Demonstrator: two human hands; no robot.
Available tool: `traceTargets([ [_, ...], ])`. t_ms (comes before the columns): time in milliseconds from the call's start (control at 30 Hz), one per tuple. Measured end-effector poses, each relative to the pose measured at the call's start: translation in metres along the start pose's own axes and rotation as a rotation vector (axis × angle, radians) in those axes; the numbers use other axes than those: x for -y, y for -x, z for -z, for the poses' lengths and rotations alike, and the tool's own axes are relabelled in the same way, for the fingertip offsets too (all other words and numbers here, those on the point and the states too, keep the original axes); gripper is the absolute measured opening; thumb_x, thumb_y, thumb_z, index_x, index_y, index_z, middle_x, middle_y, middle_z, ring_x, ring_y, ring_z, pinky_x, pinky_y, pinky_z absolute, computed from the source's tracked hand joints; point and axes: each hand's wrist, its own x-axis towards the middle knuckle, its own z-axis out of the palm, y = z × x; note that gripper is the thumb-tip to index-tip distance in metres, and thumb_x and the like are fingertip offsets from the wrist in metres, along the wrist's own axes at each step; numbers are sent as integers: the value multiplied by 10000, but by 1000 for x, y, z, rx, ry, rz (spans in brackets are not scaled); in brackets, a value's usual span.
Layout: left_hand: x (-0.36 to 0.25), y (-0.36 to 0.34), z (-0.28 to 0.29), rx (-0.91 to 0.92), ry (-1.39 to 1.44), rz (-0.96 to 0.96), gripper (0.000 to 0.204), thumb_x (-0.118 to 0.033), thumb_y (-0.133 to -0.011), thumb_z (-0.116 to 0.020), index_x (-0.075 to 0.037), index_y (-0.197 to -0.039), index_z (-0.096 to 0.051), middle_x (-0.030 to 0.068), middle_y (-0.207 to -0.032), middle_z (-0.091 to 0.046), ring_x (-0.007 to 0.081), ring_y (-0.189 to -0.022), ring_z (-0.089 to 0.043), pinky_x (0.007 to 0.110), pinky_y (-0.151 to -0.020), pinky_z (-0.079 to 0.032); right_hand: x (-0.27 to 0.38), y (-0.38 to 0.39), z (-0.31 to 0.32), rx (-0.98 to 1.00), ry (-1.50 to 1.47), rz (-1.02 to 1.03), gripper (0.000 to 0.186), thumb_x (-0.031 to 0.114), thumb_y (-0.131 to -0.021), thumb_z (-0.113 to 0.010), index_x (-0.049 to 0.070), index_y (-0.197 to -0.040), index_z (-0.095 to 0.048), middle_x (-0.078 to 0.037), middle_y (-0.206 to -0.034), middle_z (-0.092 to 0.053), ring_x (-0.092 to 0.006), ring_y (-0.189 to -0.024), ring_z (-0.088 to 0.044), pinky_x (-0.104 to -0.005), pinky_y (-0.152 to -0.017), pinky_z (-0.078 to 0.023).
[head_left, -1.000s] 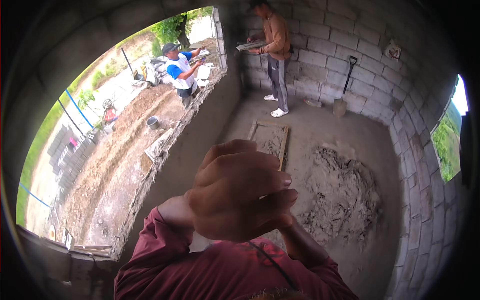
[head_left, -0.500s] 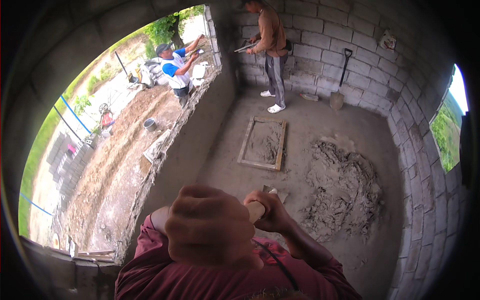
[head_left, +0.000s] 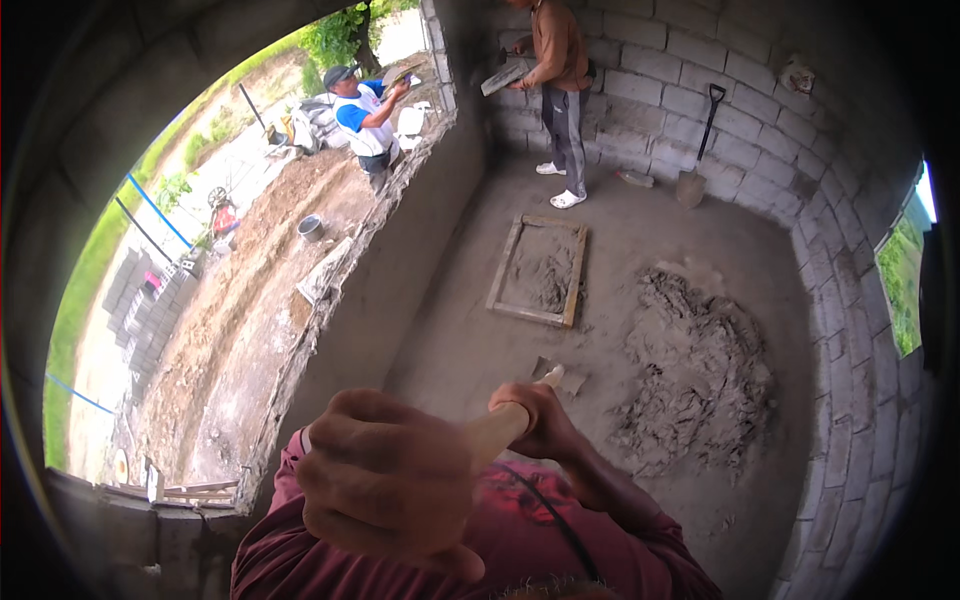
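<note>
My left hand [head_left: 390, 470], close to the camera, is wrapped round the upper end of a pale wooden handle. Farther down, my right hand [head_left: 540, 420] grips the same long-handled tool [head_left: 492, 436]. A grey metal blade [head_left: 570, 381] shows at its lower end, just beyond my right hand, low over the floor or on it. The handle partly covers the blade, so whether it is a hoe or a shovel I cannot tell. To the right of the blade lies a heap of wet grey mortar [head_left: 695, 370]. A wooden frame [head_left: 502, 262] with mortar inside lies ahead on the floor.
A person in a brown top [head_left: 562, 50] stands by the far block wall, holding a flat board. A shovel [head_left: 705, 145] leans there. Left, past a low wall [head_left: 400, 275], another person in a white and blue shirt [head_left: 362, 120] works outside near a bucket [head_left: 311, 228].
My left hand has shifted left and slightly down, exposing more handle. The view has shifted a little. The person in brown now holds the board differently; the person outside has lowered an arm.
</note>
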Motion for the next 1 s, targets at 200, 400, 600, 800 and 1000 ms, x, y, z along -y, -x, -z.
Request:
traceTargets([
  [200,23,-23,-6,-7,126,-75,350,-415,-856,-846,-156,-710,-660,-42,-838,-686,132,-769,-707,235,-584,-534,-6,-1,4,-20,-8,55,372,190,-700,-873,70,-962,-638,-113,-881,-706,-316,-768,-708,-383,-690,-552],
  [400,24,-20,-4,-24,114,-67,363,-445,-855,-827,-163,-713,-649,-57,-816,-675,130,-794,-711,231,-599,-555,-3,-9,4,0,-10,55,349,179,-701,-877,79,-948,-653,-121,-857,-701,-333,-782,-723,-394,-686,-557],
  [600,27,-23,-5,2,102,-36,362,-437,-866,-820,-165,-705,-644,-69,-815,-676,128,-800,-715,227,-610,-566,-4,-12,9,6,-29,52,346,182,-698,-877,76,-944,-657,-118,-868,-708,-331,-790,-724,-392,-690,-557],
  [800,30,-21,-8,-27,114,-54,361,-461,-859,-823,-174,-724,-653,-70,-826,-686,129,-800,-716,226,-614,-568,-6,-12,9,-17,-21,80,355,189,-699,-880,74,-951,-660,-117,-878,-710,-338,-801,-723,-396,-693,-557],
  [1000,25,-23,-7,-36,88,-28,375,-484,-848,-819,-179,-719,-644,-78,-828,-688,123,-801,-715,231,-619,-562,-5,-13,8,-8,-20,99,343,182,-713,-875,70,-954,-657,-125,-861,-703,-345,-782,-715,-403,-679,-551],
])
